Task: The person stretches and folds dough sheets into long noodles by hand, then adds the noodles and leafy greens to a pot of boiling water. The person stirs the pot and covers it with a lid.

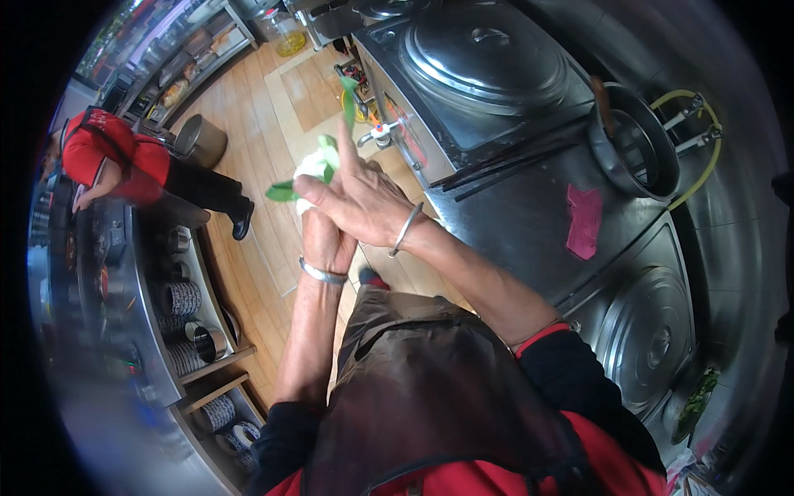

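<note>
My left hand (pixel 325 239) and my right hand (pixel 369 198) are pressed together in front of me above the floor, the right one lying over the left. Between them is a white and green vegetable (pixel 312 166) with long green leaves that stick out past the fingers. Its exact kind is hard to tell. The left hand cups it from below, its fingers mostly hidden. My right thumb lies over the white part, and the right index finger points away from me along a leaf.
A steel stove counter (pixel 508 217) on the right bears a large lidded pot (pixel 490 56), a deep pan (pixel 633 142), dark rods (pixel 508 162) and a pink cloth (pixel 583 220). A co-worker (pixel 124 149) stands at the left counter, near a tall pot (pixel 200 142). Shelves (pixel 217 366) hold stacked bowls (pixel 183 299).
</note>
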Tool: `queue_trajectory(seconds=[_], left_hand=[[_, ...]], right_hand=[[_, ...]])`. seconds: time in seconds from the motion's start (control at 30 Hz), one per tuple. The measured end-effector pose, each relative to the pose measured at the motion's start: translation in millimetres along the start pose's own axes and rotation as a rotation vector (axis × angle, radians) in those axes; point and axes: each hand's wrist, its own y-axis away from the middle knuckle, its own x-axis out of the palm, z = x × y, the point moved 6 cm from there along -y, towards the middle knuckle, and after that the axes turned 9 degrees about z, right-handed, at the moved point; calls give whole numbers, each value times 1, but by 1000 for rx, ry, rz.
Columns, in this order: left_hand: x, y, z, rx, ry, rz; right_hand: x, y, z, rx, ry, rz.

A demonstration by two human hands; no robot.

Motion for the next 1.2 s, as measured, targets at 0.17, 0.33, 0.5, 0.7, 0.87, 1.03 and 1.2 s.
queue_trajectory(seconds=[0.17,0.33,0.5,0.7,0.87,1.03,1.2], left_hand=[[-60,-77,-27,-98,31,60],[-109,-159,-55,-82,71,233],[-185,-218,-79,-337,330,-72],[-276,-236,-104,-409,300,-104],[-355,-230,-105,-440,244,-235],[-416,-212,-98,-457,112,-433],[-439,-200,-94,-449,161,-568]], right_hand=[[-9,-86,-8,81,337,-112],[-9,-165,-18,224,669,-286],[-20,-154,-72,102,626,-651],[127,-73,-384,1051,-981,-963],[220,-51,-626,969,-1659,-1290],[211,-56,-778,710,-1860,-1713],[183,-59,-816,148,-1962,-1766]])
